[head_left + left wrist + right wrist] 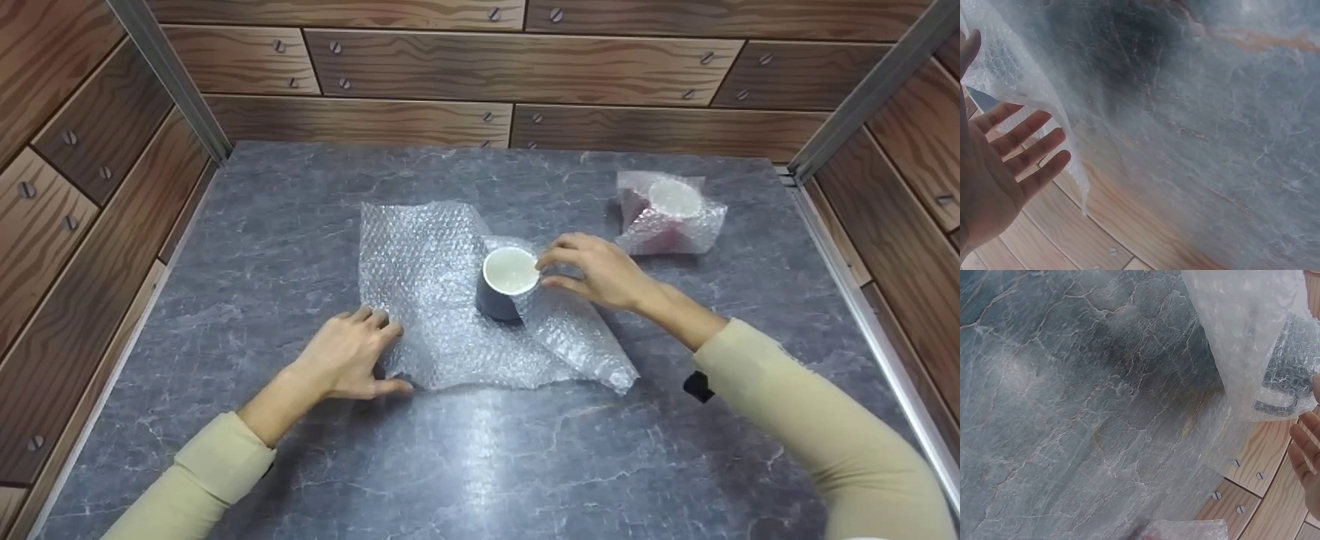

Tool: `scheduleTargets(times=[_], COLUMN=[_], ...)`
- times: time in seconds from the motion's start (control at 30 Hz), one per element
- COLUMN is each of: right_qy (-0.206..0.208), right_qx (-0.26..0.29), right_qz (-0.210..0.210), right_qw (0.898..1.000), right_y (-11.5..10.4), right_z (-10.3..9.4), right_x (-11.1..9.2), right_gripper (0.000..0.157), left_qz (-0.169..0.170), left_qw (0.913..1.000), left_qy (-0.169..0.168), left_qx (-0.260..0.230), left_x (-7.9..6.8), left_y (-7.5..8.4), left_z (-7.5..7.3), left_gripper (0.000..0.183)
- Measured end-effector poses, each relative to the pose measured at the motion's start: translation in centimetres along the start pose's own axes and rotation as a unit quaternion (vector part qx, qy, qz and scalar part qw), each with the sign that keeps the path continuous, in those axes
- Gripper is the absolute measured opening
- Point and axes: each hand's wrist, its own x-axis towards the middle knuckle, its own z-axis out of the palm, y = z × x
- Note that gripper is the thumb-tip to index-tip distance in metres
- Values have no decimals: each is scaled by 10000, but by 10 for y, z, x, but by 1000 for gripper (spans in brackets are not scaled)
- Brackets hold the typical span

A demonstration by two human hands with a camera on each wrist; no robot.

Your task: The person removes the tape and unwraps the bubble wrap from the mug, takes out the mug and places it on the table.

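A dark cup [495,301] with a white inside stands upright on a sheet of bubble wrap [427,285]. The sheet's right flap [577,337] is folded up against the cup's side. My right hand [604,274] is at the cup's right rim, fingertips by the rim and thumb lower, beside the flap. In the right wrist view its fingers [1306,447] are loosely extended next to the wrap. At the sheet's left edge is my left hand [341,356], thumb apart from the fingers. The left wrist view shows those fingers [1033,140] straight and spread against the wrap's edge.
Toward the back right of the grey marbled table [300,187] sits a reddish cup [667,232] wrapped in bubble wrap. Wood-patterned panels [420,67] enclose the table at the back and both sides, with metal posts at the back corners.
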Motion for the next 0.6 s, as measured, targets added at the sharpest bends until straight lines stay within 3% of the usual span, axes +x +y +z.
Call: scheduleTargets(times=[0.33, 0.6], right_qy=[3, 57], right_qx=[-6, 6], right_qz=[14, -49], right_qw=[10000, 10000], right_y=[0, 0], right_z=[1, 1], right_x=[0, 0], right_gripper=[28, 28], left_qz=[-80, -233], left_qw=[9980, 9955], left_qy=[-518, -649], left_qx=[-350, -652], left_x=[-2, -3], left_y=[4, 7], left_z=[3, 9], left_gripper=[89, 87])
